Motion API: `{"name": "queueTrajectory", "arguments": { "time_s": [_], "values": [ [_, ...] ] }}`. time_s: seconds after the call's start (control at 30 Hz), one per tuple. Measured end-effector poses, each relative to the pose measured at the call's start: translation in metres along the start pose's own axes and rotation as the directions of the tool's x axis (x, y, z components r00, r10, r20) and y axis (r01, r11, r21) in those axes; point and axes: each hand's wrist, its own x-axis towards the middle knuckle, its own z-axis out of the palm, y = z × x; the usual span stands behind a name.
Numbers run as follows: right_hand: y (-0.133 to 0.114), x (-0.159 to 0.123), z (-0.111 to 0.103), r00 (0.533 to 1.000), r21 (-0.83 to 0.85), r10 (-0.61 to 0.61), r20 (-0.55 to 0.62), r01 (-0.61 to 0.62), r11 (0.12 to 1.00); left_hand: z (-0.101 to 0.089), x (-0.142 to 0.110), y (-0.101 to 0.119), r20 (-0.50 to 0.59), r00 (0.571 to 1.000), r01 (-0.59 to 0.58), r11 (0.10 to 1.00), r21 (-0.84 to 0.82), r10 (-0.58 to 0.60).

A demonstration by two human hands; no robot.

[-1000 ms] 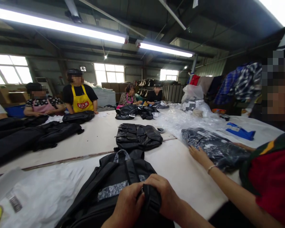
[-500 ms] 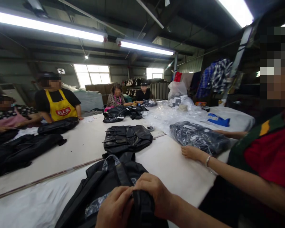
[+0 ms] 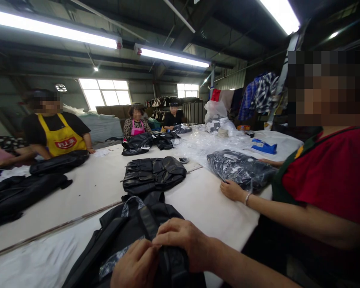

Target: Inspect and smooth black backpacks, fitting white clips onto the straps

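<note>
A black backpack lies on the white table right in front of me, straps up, with a grey patterned band across it. My left hand and my right hand are both closed around a folded black strap at the near end of the backpack. A second black bag lies flat just beyond it.
A person in a red top sits close on my right, a hand against a plastic-wrapped bag. Loose clear plastic covers the far right. Black bags pile at the left, where other people work.
The view has swung to the right, so everything slid left in the picture. My hands stay closed on the strap, my right hand now further over the left.
</note>
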Motion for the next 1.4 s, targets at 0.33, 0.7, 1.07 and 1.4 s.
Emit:
{"name": "queueTrajectory", "arguments": {
  "time_s": [0.33, 0.7, 1.07, 1.4],
  "values": [
    [0.003, -0.002, 0.004, 0.994, 0.072, -0.066, -0.087, 0.072, 0.995, -0.004, 0.002, 0.008, -0.060, 0.998, 0.015, 1.000, 0.021, -0.013],
    [-0.004, -0.010, -0.004, 0.975, -0.025, -0.213, -0.063, 0.212, 0.977, -0.008, -0.006, 0.022, -0.111, 0.994, 0.033, 0.997, 0.075, -0.025],
    [0.007, -0.032, -0.015, 0.888, 0.184, 0.451, -0.093, -0.430, 0.884, -0.013, -0.010, 0.021, -0.018, 1.000, -0.010, 0.989, 0.149, 0.013],
    [-0.008, 0.008, -0.015, 0.786, 0.093, 0.599, 0.154, -0.615, 0.783, -0.008, -0.005, 0.024, 0.007, 1.000, -0.017, 0.989, 0.146, 0.016]
  ]
}}
